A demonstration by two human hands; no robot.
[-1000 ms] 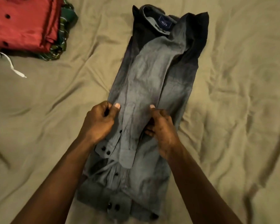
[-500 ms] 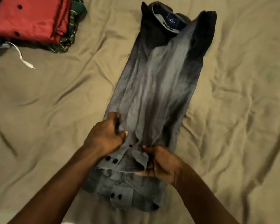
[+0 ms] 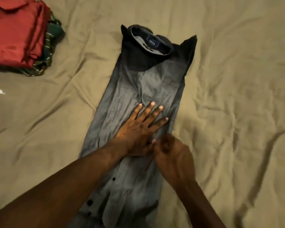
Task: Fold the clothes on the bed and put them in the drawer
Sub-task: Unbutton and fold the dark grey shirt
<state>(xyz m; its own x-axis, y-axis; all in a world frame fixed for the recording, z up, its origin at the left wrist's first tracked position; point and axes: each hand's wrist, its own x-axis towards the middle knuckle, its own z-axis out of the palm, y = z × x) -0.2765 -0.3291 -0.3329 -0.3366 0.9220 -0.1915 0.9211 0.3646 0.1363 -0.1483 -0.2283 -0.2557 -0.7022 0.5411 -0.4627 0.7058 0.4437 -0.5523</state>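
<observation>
Rumpled tan bed [image 3: 237, 79] fills the view. Down its middle lies a grey shirt [image 3: 146, 83], folded into a long strip, collar far. Folded red clothes [image 3: 15, 33] sit stacked far left. Of the hands, the left hand [image 3: 141, 129] presses the shirt, fingers spread flat. The right hand [image 3: 173, 155] curls just beside it, too blurred to tell whether it pinches cloth.

Left hand [image 3: 135, 134] presses the grey shirt [image 3: 146, 83] (right hand [image 3: 173, 155] curled alongside).

The left hand [image 3: 138, 129] lies flat, palm down, with its fingers [image 3: 148, 112] spread wide, and the right hand [image 3: 173, 155] sits just beside its thumb, fingers curled in, a bit blurry.
</observation>
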